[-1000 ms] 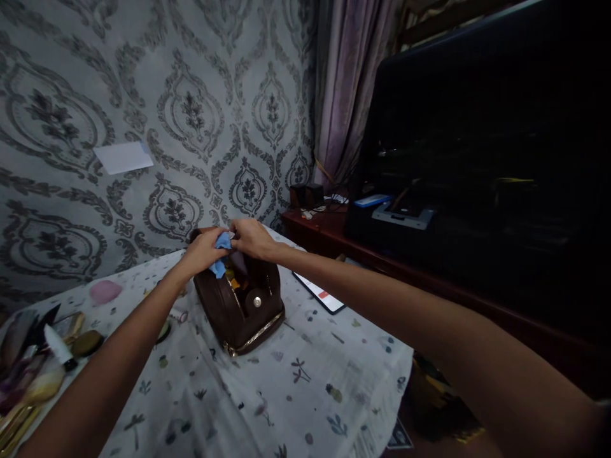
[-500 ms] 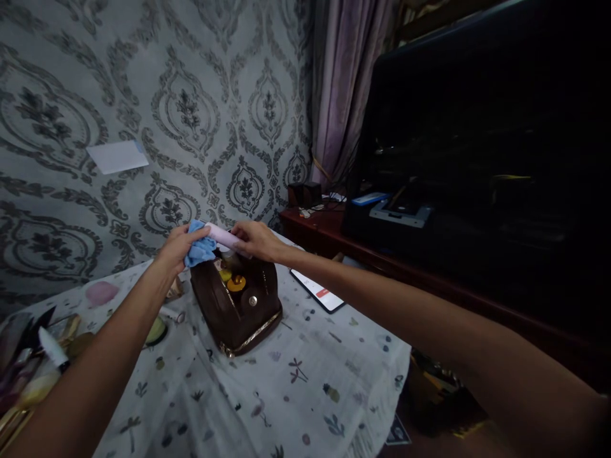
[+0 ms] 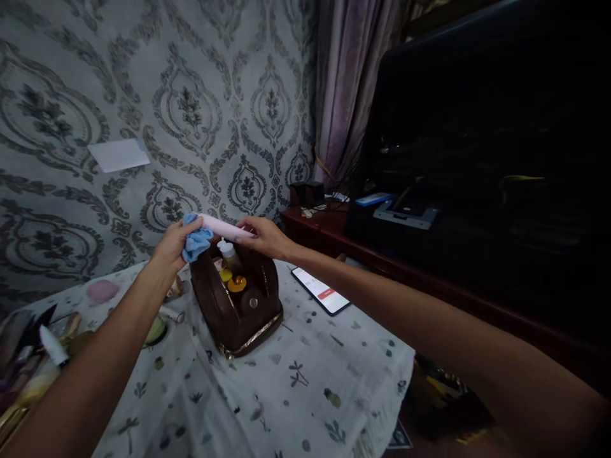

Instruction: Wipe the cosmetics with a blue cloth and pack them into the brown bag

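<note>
In the head view, your left hand (image 3: 172, 245) grips the blue cloth (image 3: 197, 243) against the pink tube (image 3: 222, 228), whose other end your right hand (image 3: 267, 238) pinches. The tube is outside, above the open bag (image 3: 216, 312); one bottle (image 3: 231, 256) is inside it.

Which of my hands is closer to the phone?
Right. The right hand is at the far side of the bag, left of the phone; the left hand is farther left, holding the blue cloth.
</note>
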Available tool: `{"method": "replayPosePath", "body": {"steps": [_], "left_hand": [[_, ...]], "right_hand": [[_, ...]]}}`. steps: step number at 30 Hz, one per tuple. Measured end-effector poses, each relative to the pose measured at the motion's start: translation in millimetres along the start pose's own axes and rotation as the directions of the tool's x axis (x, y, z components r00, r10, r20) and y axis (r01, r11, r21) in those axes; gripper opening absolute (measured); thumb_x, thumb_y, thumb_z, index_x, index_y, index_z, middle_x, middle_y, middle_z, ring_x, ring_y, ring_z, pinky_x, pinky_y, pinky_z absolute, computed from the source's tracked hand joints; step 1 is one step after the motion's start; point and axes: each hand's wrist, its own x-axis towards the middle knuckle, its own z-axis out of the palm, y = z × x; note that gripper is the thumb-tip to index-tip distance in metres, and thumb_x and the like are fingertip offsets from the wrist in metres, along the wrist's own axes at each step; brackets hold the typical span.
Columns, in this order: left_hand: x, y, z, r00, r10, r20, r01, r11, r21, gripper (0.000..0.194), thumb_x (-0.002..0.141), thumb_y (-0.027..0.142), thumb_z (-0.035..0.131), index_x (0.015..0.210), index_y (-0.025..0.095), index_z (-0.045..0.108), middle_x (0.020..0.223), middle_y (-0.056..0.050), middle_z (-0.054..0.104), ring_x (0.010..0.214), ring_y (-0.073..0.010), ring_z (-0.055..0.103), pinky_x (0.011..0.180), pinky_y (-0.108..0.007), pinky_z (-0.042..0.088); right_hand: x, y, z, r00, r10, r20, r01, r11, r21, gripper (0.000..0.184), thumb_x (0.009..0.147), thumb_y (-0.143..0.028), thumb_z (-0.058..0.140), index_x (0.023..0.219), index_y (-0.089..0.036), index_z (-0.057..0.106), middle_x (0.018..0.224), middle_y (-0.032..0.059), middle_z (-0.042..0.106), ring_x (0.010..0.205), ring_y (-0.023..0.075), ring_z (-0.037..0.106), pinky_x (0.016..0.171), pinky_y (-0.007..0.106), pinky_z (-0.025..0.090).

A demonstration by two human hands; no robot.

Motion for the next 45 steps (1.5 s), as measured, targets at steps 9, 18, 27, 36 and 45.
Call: {"method": "replayPosePath", "body": {"steps": [9,18,27,36,45], "left_hand": [[7.2,-17.4,6.7,0.989,-0.006,0.147,-0.04,0.949,0.312,0.037,0.075,0.05,0.071,0.076,0.015,0.061,0.061,-0.002,0.065,0.049,-0.013,0.059,0.048,-0.023,0.05],[19.8,-26.7,5.3,0.825,0.042,0.564,-0.565,0.025,0.825,0.018,0.072,0.022,0.055,0.082,0.019,0.071,0.079,-0.002,0.07,0.081,-0.0226,0.065,0.08,-0.03,0.049],[23.3,-30.6,7.9,0.815,0.006,0.58,-0.579,-0.045,0.814,0.048,0.075,0.011,0.049,0.118,0.018,0.068,0.112,-0.01,0.073,0.108,-0.028,0.066,0.095,-0.034,0.047],[23.6,-33.3,11.8,0.8,0.006,0.601,-0.601,0.022,0.799,0.059,0.072,0.004,0.046,0.127,0.02,0.063,0.122,-0.007,0.071,0.114,-0.0261,0.065,0.097,-0.031,0.047],[29.4,-37.7,5.9,0.792,0.039,0.609,-0.609,0.122,0.784,0.063,0.071,0.006,0.045,0.132,0.016,0.058,0.123,-0.009,0.07,0.112,-0.0272,0.064,0.1,-0.037,0.045]], "right_hand": [[-10.2,5.1,-14.1,0.925,0.072,-0.374,0.115,0.883,0.455,0.032,0.078,-0.047,0.065,0.08,-0.016,0.062,0.069,-0.0007,0.058,0.064,0.0135,0.056,0.051,0.023,0.048],[-29.0,-0.4,-38.5,0.945,-0.114,-0.307,0.08,0.989,-0.123,0.027,0.09,-0.04,0.055,0.078,-0.017,0.059,0.072,0.0002,0.055,0.07,0.0144,0.051,0.063,0.025,0.039],[-17.4,-13.2,-10.3,0.987,-0.101,0.125,0.153,0.834,-0.53,0.021,0.098,-0.03,0.052,0.093,-0.014,0.065,0.096,0.0084,0.066,0.084,0.0192,0.056,0.071,0.029,0.032],[-2.3,-20.0,6.4,0.975,-0.057,0.215,0.176,0.788,-0.589,0.021,0.095,-0.03,0.058,0.1,-0.015,0.072,0.1,0.012,0.072,0.105,0.0269,0.054,0.085,0.035,0.028],[13.3,-18.1,15.8,0.957,0.072,0.279,0.121,0.78,-0.614,0.021,0.094,-0.028,0.058,0.107,-0.019,0.072,0.106,0.0102,0.073,0.1,0.026,0.064,0.078,0.032,0.037]]}}
